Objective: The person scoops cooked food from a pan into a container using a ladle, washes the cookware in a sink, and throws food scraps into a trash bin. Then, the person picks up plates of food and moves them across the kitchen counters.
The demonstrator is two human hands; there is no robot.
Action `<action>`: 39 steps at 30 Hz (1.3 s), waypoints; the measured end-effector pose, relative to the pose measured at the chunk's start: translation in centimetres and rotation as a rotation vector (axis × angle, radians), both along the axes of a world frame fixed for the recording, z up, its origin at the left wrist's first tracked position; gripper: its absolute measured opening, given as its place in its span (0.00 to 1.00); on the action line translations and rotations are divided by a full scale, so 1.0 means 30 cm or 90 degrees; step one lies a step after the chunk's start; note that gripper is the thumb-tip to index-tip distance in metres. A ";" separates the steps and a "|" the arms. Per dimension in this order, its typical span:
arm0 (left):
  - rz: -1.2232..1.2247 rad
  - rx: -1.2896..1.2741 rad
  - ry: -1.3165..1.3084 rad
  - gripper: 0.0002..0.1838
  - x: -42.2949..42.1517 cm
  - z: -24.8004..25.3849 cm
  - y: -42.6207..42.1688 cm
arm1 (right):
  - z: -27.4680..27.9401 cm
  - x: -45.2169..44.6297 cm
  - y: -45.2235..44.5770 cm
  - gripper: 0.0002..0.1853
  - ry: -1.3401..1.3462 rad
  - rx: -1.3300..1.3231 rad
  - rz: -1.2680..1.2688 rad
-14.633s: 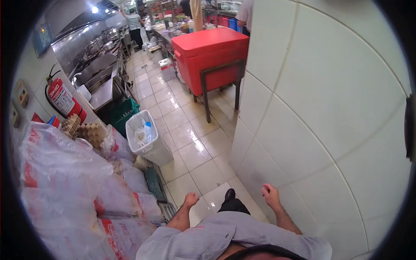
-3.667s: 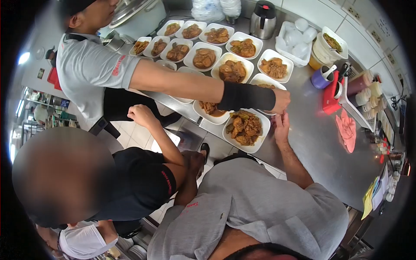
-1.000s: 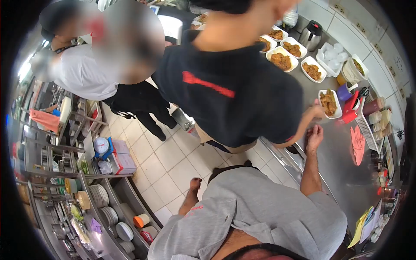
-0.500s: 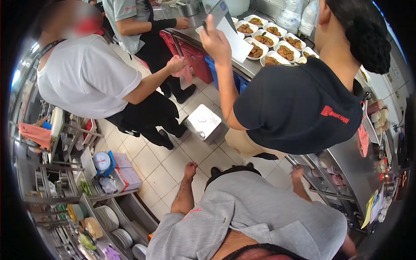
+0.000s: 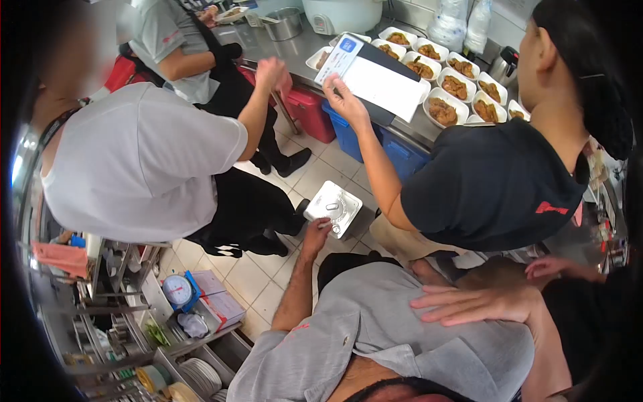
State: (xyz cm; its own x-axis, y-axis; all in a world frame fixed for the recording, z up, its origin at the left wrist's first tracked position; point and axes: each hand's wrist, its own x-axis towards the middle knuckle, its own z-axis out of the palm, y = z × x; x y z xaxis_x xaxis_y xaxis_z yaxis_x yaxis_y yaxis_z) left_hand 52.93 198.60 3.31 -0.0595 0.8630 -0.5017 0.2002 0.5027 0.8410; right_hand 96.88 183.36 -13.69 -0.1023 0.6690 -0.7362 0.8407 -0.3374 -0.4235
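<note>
My left hand [image 5: 317, 232] hangs low, its fingers curled and drawn together, with nothing visible in them. It overlaps the near left corner of a square metal container's lid [image 5: 333, 209], low in the aisle; whether the two touch I cannot tell. Beside the right hem of my grey shirt [image 5: 402, 301] shows a bit of what looks like my right hand [image 5: 424, 272], its fingers hidden. Another person's hand [image 5: 472, 305] reaches in from the right and lies flat across the shirt front.
A person in black [image 5: 492, 187] holds a tablet or clipboard with white paper [image 5: 385, 87] by the counter. Bowls of cooked food [image 5: 454, 87] stand there. To the left is a person in a white shirt [image 5: 140, 161]. A blue scale [image 5: 178, 291] and stacked plates [image 5: 199, 378] are lower left.
My left hand has moved up and right to the lid. Another person has come in from the right, one hand on my shirt. The white-shirted person's hand rose, and the paper holder has tilted into fuller view.
</note>
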 end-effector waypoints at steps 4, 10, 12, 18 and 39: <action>-0.094 0.226 0.042 0.16 -0.142 0.051 0.178 | 0.081 -0.319 0.107 0.20 0.054 0.003 -0.025; -0.207 0.371 0.061 0.16 -0.243 0.354 0.483 | 0.448 -0.870 0.377 0.22 0.182 0.039 -0.065; -0.238 0.402 0.050 0.16 -0.225 0.433 0.585 | 0.530 -0.961 0.440 0.22 0.186 0.045 -0.078; -0.235 0.484 0.051 0.16 -0.130 0.584 0.799 | 0.881 -1.102 0.623 0.22 0.358 0.277 -0.134; -0.053 0.314 -0.218 0.17 -0.461 0.646 1.356 | 0.963 -1.256 0.878 0.23 0.345 0.358 -0.366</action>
